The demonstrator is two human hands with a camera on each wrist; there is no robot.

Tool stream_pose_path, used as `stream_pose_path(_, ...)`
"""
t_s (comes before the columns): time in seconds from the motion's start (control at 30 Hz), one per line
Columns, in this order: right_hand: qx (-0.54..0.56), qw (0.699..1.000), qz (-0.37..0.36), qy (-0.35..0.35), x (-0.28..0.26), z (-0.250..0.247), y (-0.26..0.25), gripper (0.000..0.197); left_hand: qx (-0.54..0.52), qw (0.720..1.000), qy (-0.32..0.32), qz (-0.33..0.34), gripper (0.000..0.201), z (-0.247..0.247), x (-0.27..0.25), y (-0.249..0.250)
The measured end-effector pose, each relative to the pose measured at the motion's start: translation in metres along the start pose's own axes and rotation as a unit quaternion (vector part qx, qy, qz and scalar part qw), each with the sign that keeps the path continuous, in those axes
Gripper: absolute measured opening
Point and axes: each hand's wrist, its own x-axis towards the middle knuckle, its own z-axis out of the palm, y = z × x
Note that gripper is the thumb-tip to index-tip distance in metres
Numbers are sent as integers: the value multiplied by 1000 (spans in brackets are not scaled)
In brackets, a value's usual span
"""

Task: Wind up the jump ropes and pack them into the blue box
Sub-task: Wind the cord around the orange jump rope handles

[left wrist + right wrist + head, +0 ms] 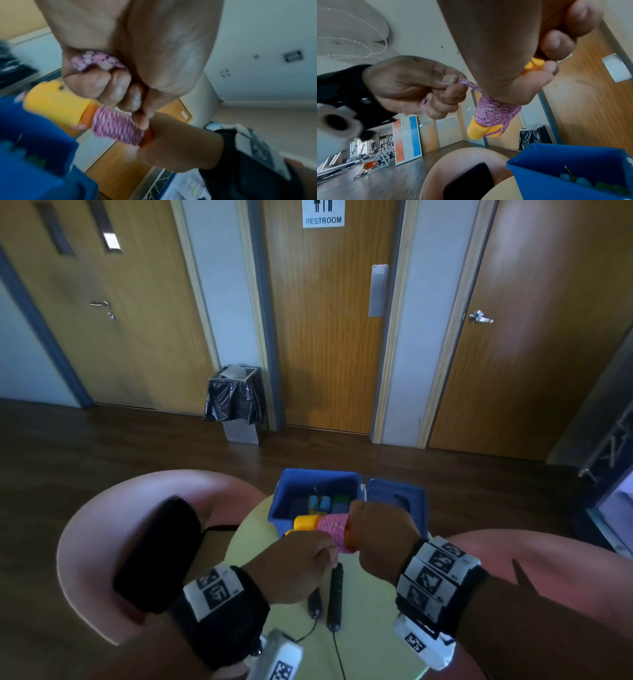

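You had the pink rope [334, 529] nearly all wound round its yellow handles [305, 523], held in the air just over the near rim of the blue box [284, 491]. Your right hand [378, 539] was clamped round one end of the handles, fingers curled tight, and the coils sat packed side by side along the middle. Your left hand [298, 563] pinched the last short loop of rope [468, 84] between thumb and forefinger, the other fingers folded in (the right wrist view showed this best), so by my reading you were at the tuck or tie-off, with little slack left to take up.

That bundle had not yet gone into the box. Some coloured items [329, 503] already lay inside; whether they were ropes, I could not tell. The black jump rope [334, 594] lay on the round table [370, 628] below your hands, its cord [339, 655] loose and trailing toward you, so it looked unwound and still to be done. The lid [399, 494] stood just beside the box.
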Motion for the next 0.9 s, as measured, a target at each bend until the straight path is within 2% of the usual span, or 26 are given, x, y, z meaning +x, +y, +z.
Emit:
stream_pose_path(0.1, -6, 999, -39, -15, 16, -7, -16, 40, 60, 997, -34, 36, 6, -33, 13, -21)
stream_pose_path(0.17, 6, 997, -68, -23, 23, -16, -24, 39, 53, 995, -44, 76, 18, -57, 20, -32)
stream_pose_path(0.23, 21, 995, -89, -27, 30, -25, -29, 35, 76, 988, -51, 127, 14, -78, 26, -39)
stream_pose_path(0.4, 48, 995, -82, -37, 47, -50, -32, 34, 75, 969, -28, 235, 9, -104, 46, -62)
stream_pose_path(0.5, 44, 994, -92, -46, 55, -61, -35, 35, 30, 959, -23, 282, 4, -111, 61, -74)
stream_pose_path(0.6, 57, 994, -86, -25, 59, -65, -36, 31, -35, 960, -12, 278, 13, -113, 69, -80)
stream_pose_path(0.7, 83, 995, -63, -3, 60, -67, -35, 31, -126, 964, -76, 220, 18, -113, 70, -79)
stream_pose_path(0.77, 112, 993, -44, 8, 61, -62, -34, 30, -141, 962, -99, 212, 19, -111, 69, -76)
stream_pose_path(0.83, 176, 984, -11, 39, 62, -57, -35, 33, -155, 960, -72, 221, 19, -110, 73, -76)
stream_pose_path(0.9, 247, 962, 66, 93, 62, -56, -35, 47, -175, 962, -30, 208, 18, -109, 80, -79)
